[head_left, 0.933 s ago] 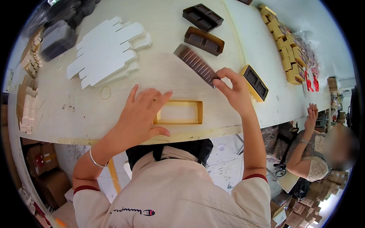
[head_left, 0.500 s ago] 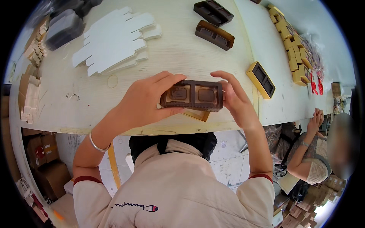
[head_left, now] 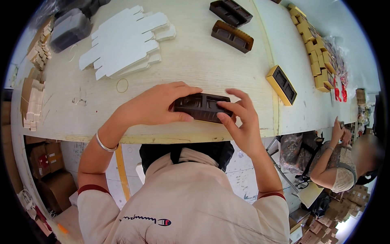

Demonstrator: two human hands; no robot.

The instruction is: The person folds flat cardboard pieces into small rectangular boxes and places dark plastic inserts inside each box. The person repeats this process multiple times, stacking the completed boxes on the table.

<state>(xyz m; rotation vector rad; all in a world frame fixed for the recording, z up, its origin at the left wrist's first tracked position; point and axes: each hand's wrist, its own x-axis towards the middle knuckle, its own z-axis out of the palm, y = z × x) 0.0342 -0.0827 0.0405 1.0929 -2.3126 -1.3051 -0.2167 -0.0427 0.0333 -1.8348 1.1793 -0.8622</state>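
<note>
A dark brown plastic tray (head_left: 202, 107) with two compartments is between my hands near the table's front edge. My left hand (head_left: 156, 103) grips its left end, the fingers on the far side and the thumb on the near side. At the right end, the thumb and a finger of my right hand (head_left: 244, 122) press on the tray, with another finger raised. The gold box glimpsed beneath the tray before is now almost wholly hidden. To the right lies a gold box (head_left: 273, 88) with a dark tray (head_left: 284, 85) inside.
Two more brown trays (head_left: 230, 13) (head_left: 232, 36) lie at the back. Flat white carton blanks (head_left: 126, 42) are piled back left, beside dark plastic stacks (head_left: 70, 31). Gold boxes (head_left: 318, 61) line the far right. A co-worker (head_left: 331, 162) sits at the right.
The tray has been lowered and tilted so its compartments show less. My right hand has shifted from the tray's end onto its top and near side. The co-worker has also moved slightly.
</note>
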